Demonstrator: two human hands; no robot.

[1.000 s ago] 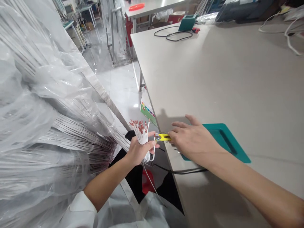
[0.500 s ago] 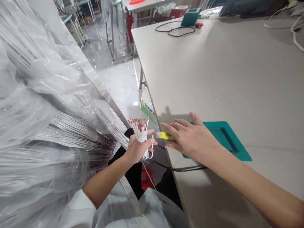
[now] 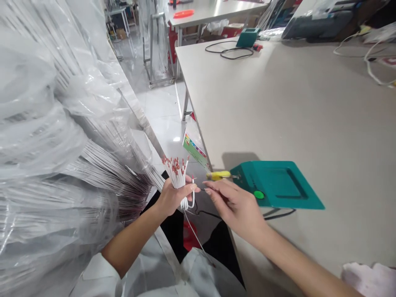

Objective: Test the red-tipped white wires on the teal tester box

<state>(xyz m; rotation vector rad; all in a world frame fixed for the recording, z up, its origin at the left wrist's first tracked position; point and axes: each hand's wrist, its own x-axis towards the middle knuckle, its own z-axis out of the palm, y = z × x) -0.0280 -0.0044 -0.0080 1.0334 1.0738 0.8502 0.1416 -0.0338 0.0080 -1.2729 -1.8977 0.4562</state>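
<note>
My left hand [image 3: 175,196] is wrapped round a bundle of white wires [image 3: 177,177] whose reddish-brown tips point up. One wire at its right side bends up separately near my thumb. My right hand [image 3: 236,204] is just to the right, thumb and forefinger pinched together beside that wire; a thin dark bit shows at the fingertips, too small to name. Behind my right hand a teal device [image 3: 278,185] with a green round button [image 3: 259,194] sits on the table. A yellow piece [image 3: 219,175] on a metal pin sticks out from its left side over the table edge.
Plastic-wrapped bundles of white wires [image 3: 102,165] hang along my left. The grey table [image 3: 278,115] fills the right. At its far end are another teal device [image 3: 248,37] and a looped black cable [image 3: 229,53]. A metal rack [image 3: 150,53] on wheels stands beyond.
My right hand has moved down off the yellow piece and its fingers have come together in a pinch. The left hand keeps the wire bundle, slightly further left. The view has tilted up a little.
</note>
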